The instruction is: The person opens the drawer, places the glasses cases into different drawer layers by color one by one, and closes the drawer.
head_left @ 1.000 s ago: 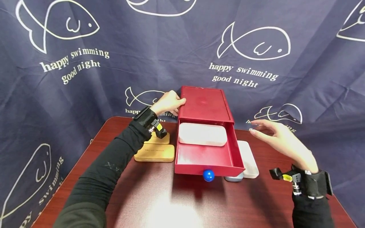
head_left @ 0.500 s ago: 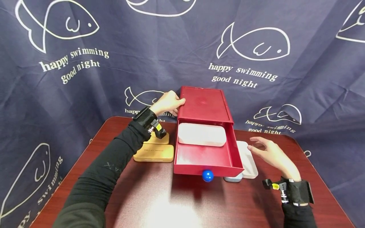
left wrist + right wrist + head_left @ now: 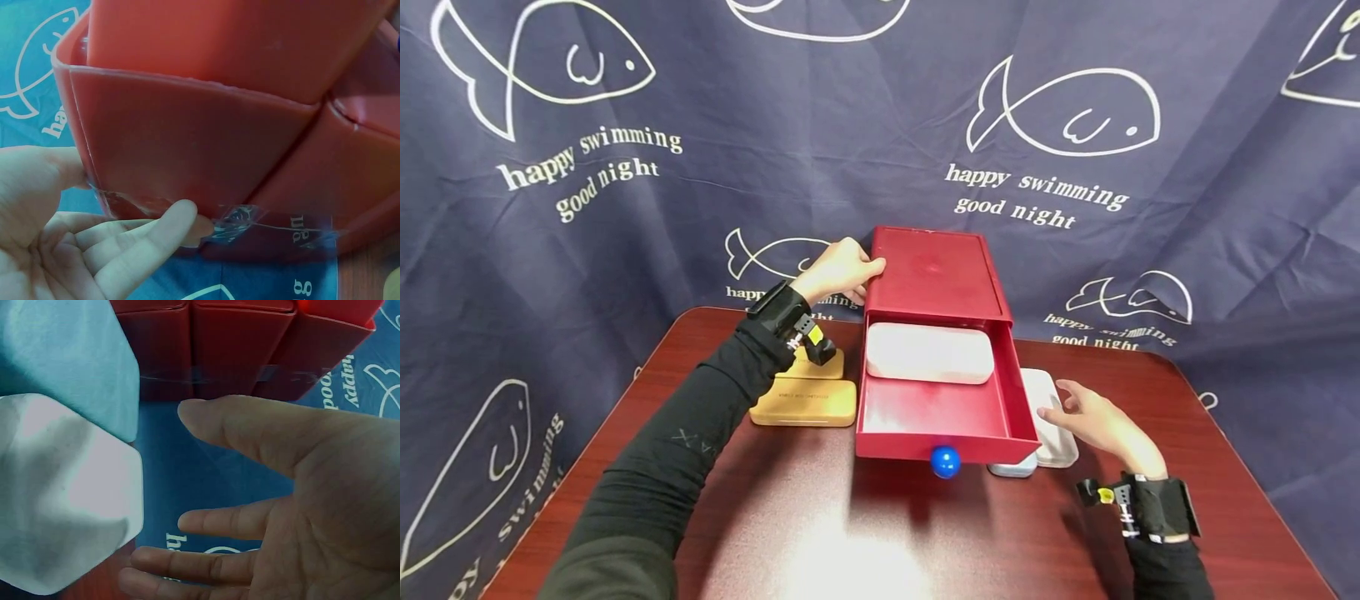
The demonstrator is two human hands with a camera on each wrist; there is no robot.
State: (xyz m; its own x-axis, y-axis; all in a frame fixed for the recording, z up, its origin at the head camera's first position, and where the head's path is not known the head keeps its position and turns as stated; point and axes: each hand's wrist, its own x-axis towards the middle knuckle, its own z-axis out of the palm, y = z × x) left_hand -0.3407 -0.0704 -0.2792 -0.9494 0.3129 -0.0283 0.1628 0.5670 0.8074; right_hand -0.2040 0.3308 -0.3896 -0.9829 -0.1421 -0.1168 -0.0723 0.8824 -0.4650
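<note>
In the head view my left hand (image 3: 841, 268) grips the back left side of the red drawer box (image 3: 936, 271), thumb at the top edge. The left wrist view shows its fingers against the taped side. The box's top drawer (image 3: 951, 408), with a blue ball knob (image 3: 945, 462), is pulled out. A white glasses case (image 3: 929, 353) lies across the drawer's back. My right hand (image 3: 1097, 423) is over another white glasses case (image 3: 1051, 417), right of the box, fingers spread and holding nothing. A light blue case (image 3: 69, 356) sits beside that white one in the right wrist view.
Two yellow glasses cases, the nearer one (image 3: 805, 403) bearing small print, lie left of the box under my left forearm. The brown table (image 3: 760, 508) extends toward me. A dark blue curtain (image 3: 820, 150) with white fish prints hangs right behind the box.
My right hand has moved left and down, from the air at the right to over the white case beside the box. My left hand stays on the box.
</note>
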